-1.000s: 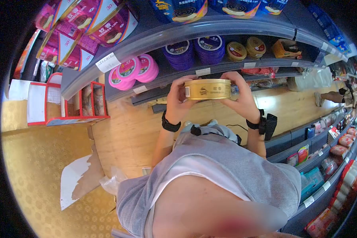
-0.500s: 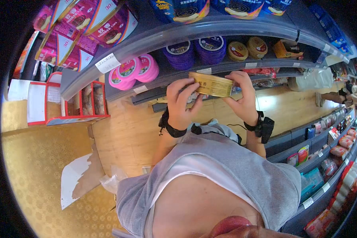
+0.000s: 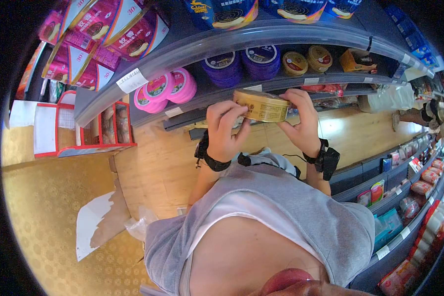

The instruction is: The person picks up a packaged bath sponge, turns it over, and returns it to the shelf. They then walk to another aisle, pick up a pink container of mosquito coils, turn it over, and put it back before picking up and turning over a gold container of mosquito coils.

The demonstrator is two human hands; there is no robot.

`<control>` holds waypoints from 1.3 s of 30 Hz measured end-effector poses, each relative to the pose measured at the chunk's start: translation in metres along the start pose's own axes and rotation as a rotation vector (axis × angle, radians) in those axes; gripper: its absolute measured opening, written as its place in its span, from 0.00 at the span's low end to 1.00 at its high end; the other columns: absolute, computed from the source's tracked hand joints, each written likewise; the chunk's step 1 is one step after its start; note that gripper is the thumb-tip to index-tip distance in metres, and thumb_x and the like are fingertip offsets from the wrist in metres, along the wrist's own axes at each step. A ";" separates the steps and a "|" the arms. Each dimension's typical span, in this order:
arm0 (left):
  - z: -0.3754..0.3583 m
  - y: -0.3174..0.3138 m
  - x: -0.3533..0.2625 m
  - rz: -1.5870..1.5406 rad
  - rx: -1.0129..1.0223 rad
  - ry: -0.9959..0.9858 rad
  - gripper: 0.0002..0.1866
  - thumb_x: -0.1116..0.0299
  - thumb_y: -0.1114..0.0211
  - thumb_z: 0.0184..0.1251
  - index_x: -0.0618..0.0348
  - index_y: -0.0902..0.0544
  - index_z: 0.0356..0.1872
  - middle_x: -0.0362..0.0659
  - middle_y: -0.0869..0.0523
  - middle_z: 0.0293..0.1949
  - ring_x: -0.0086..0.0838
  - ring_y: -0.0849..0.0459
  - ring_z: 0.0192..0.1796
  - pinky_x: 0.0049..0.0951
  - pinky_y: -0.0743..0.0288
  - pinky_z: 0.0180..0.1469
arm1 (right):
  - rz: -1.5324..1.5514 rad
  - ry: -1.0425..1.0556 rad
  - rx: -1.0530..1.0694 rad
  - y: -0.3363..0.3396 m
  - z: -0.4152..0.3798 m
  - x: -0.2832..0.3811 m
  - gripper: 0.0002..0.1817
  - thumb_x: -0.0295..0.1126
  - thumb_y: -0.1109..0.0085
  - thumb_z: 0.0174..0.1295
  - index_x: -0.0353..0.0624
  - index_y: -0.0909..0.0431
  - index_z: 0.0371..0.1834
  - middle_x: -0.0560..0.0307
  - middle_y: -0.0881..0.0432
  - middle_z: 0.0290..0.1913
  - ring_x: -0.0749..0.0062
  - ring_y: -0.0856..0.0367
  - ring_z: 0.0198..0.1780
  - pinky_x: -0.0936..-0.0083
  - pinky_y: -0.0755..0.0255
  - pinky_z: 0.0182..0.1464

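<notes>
A round gold mosquito coil tin is held up in front of the shelves, its printed side turned toward me. My left hand is closed on the tin's left end, fingers curled over the edge. At the other end my right hand grips it between thumb and fingers. Just beyond, on the lower shelf, stand stacked purple tins, two stacks of smaller gold tins and pink round tubs.
Magenta mosquito coil boxes and blue tubs fill the upper shelf. A red-framed rack stands at left, a torn white board below it. Stocked shelves run along the right. Another person's leg shows at far right.
The gold tin has tilted and turned slightly, so more of its top and of the small print on its side shows. Both hands keep their grip.
</notes>
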State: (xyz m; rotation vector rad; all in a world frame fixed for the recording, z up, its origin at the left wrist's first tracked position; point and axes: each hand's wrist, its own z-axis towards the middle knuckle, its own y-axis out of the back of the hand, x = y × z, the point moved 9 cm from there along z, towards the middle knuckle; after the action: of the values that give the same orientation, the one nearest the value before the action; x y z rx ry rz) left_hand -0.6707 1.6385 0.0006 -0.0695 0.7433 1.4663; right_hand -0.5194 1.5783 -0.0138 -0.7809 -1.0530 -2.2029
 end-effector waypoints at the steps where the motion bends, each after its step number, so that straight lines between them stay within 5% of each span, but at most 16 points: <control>1: 0.000 0.000 0.002 -0.009 -0.005 0.046 0.19 0.83 0.37 0.35 0.58 0.26 0.34 0.44 0.27 0.36 0.36 0.30 0.40 0.32 0.35 0.42 | -0.005 -0.002 0.002 0.000 0.000 0.000 0.26 0.22 0.40 0.33 0.39 0.32 0.43 0.48 0.30 0.44 0.57 0.28 0.43 0.74 0.31 0.42; 5: -0.001 -0.007 -0.002 0.064 0.080 -0.002 0.19 0.82 0.37 0.36 0.58 0.27 0.35 0.45 0.28 0.38 0.36 0.31 0.41 0.32 0.37 0.43 | -0.027 0.018 -0.004 0.003 0.000 0.001 0.26 0.21 0.40 0.32 0.39 0.32 0.43 0.48 0.30 0.44 0.57 0.28 0.43 0.74 0.31 0.43; 8: -0.001 0.004 -0.002 0.094 -0.091 0.045 0.20 0.81 0.36 0.36 0.58 0.28 0.36 0.46 0.28 0.38 0.37 0.31 0.41 0.32 0.37 0.44 | -0.020 0.007 -0.004 0.004 -0.002 -0.002 0.27 0.22 0.40 0.32 0.39 0.31 0.43 0.48 0.29 0.43 0.56 0.28 0.43 0.73 0.31 0.43; 20: 0.001 -0.025 0.000 -0.100 0.104 0.119 0.23 0.75 0.36 0.39 0.61 0.31 0.41 0.46 0.29 0.40 0.35 0.31 0.44 0.30 0.37 0.46 | -0.073 0.043 -0.027 0.024 -0.012 -0.008 0.29 0.21 0.40 0.30 0.40 0.31 0.44 0.48 0.30 0.45 0.54 0.29 0.46 0.70 0.33 0.47; 22: -0.017 -0.037 0.037 -0.770 -0.065 0.528 0.22 0.66 0.41 0.50 0.60 0.33 0.48 0.43 0.29 0.43 0.29 0.31 0.44 0.27 0.37 0.47 | -0.082 0.064 -0.020 0.028 -0.017 -0.010 0.29 0.20 0.40 0.30 0.41 0.30 0.44 0.48 0.30 0.45 0.55 0.30 0.46 0.70 0.33 0.47; 23: -0.022 -0.040 0.041 -0.771 -0.064 0.527 0.22 0.66 0.41 0.50 0.60 0.33 0.48 0.43 0.29 0.43 0.29 0.31 0.44 0.27 0.37 0.47 | -0.090 0.086 -0.014 0.030 -0.019 -0.010 0.29 0.19 0.41 0.30 0.42 0.30 0.44 0.49 0.30 0.46 0.56 0.30 0.47 0.70 0.33 0.47; 26: -0.054 -0.079 0.059 -0.927 0.127 0.996 0.20 0.62 0.55 0.64 0.60 0.36 0.54 0.42 0.30 0.49 0.23 0.30 0.47 0.22 0.37 0.49 | -0.085 0.170 0.026 0.036 -0.022 -0.003 0.29 0.18 0.41 0.30 0.43 0.29 0.44 0.51 0.30 0.47 0.56 0.31 0.48 0.69 0.33 0.48; 29: -0.050 -0.093 0.040 -1.155 0.117 1.083 0.20 0.65 0.51 0.62 0.61 0.37 0.54 0.43 0.29 0.50 0.26 0.30 0.51 0.24 0.36 0.52 | -0.082 0.162 0.059 0.043 -0.028 -0.007 0.29 0.18 0.42 0.30 0.44 0.29 0.44 0.51 0.31 0.47 0.56 0.32 0.49 0.68 0.34 0.49; 35: -0.032 -0.113 0.017 -1.098 0.106 0.940 0.23 0.76 0.46 0.56 0.63 0.39 0.54 0.46 0.30 0.51 0.29 0.31 0.53 0.26 0.35 0.53 | -0.106 0.032 -0.042 0.070 -0.038 -0.035 0.31 0.15 0.45 0.33 0.44 0.33 0.48 0.49 0.39 0.54 0.53 0.36 0.52 0.69 0.36 0.52; 39: -0.033 -0.127 0.011 -1.036 0.037 0.884 0.24 0.79 0.46 0.55 0.62 0.39 0.55 0.47 0.30 0.51 0.29 0.31 0.53 0.26 0.34 0.52 | 0.361 -0.278 -0.129 0.073 -0.059 -0.085 0.31 0.16 0.49 0.45 0.43 0.44 0.56 0.51 0.40 0.55 0.64 0.37 0.54 0.76 0.37 0.53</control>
State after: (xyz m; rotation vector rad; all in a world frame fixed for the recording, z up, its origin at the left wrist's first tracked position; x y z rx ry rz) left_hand -0.5695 1.6137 -0.0803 -0.9732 1.1808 0.3633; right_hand -0.4272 1.5127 -0.0689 -1.2578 -0.8215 -1.9017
